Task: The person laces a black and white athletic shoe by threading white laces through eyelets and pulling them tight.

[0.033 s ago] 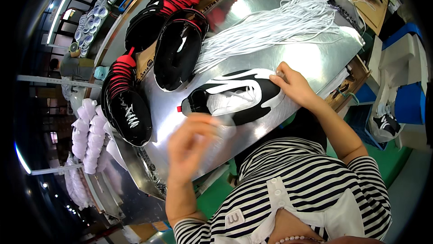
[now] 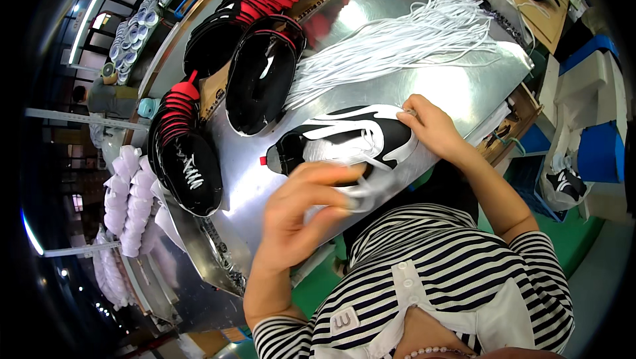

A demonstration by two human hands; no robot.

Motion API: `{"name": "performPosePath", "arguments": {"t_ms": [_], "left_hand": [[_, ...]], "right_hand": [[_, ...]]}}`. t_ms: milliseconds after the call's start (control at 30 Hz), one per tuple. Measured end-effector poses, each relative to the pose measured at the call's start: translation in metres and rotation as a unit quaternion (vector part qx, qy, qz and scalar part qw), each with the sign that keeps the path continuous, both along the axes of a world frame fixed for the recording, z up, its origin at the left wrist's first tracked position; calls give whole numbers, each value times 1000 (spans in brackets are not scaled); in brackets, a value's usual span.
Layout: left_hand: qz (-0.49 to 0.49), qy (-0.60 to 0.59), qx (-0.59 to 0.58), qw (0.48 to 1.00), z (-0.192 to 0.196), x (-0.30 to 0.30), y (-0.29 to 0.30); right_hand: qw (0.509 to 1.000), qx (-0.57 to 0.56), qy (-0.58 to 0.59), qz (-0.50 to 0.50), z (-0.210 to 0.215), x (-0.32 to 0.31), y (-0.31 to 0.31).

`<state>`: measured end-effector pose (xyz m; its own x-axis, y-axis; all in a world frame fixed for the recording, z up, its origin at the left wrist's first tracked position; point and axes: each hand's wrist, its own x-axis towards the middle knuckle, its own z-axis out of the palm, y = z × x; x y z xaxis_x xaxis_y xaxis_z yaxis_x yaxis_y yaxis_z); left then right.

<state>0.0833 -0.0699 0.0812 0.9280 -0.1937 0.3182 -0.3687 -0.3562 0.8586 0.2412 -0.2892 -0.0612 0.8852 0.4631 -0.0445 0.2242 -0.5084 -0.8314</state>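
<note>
The toe end of a black and white shoe (image 2: 348, 135) is gripped by the right hand (image 2: 432, 127), with the thumb and fingers closed on its edge. The left hand (image 2: 306, 203) is held apart from the right, just on the wearer's side of the shoe, and a white lace (image 2: 361, 194) is pinched at its fingertips; the loops are blurred by motion, so the exact hold of each finger cannot be told. The shoe is laid on the metal desk (image 2: 248, 193), just beyond the left hand, with its toe toward the right hand and its red heel tab (image 2: 263, 160) pointed away to the left. White material (image 2: 321, 149) is seen inside its opening. Beyond both hands, a long loose bundle of white laces (image 2: 397, 44) is spread across the desk. A black shoe upper with red trim (image 2: 260, 87) is placed beyond the left hand, touching the near end of that bundle, and another black and red upper (image 2: 189, 160) is set to the left of the left hand. Well to the right of the right hand, a white and blue bin (image 2: 599, 114) is seen.
</note>
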Motion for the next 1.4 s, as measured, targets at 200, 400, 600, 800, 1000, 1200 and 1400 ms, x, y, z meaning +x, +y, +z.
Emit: {"name": "performPosePath", "arguments": {"t_ms": [200, 400, 600, 800, 1000, 1200, 1400], "left_hand": [[190, -29, 125, 973, -33, 35, -8], [218, -20, 141, 966, -60, 46, -18], [221, 194, 181, 938, -85, 2, 28], [148, 567, -265, 766, -111, 46, 21], [236, 424, -151, 861, -110, 30, -6], [285, 340, -101, 891, -110, 27, -13], [299, 326, -118, 889, -107, 26, -19]], "right_hand": [[954, 278, 67, 88, 27, -15, -7], [901, 320, 274, 107, 33, -37, 35], [895, 323, 307, 26, 3, -33, 49], [959, 193, 206, 4, 7, -40, 55], [981, 146, 127, 19, 3, -43, 50], [990, 113, 51, 69, 5, -48, 50], [977, 180, -9, 115, 6, -50, 33]]}}
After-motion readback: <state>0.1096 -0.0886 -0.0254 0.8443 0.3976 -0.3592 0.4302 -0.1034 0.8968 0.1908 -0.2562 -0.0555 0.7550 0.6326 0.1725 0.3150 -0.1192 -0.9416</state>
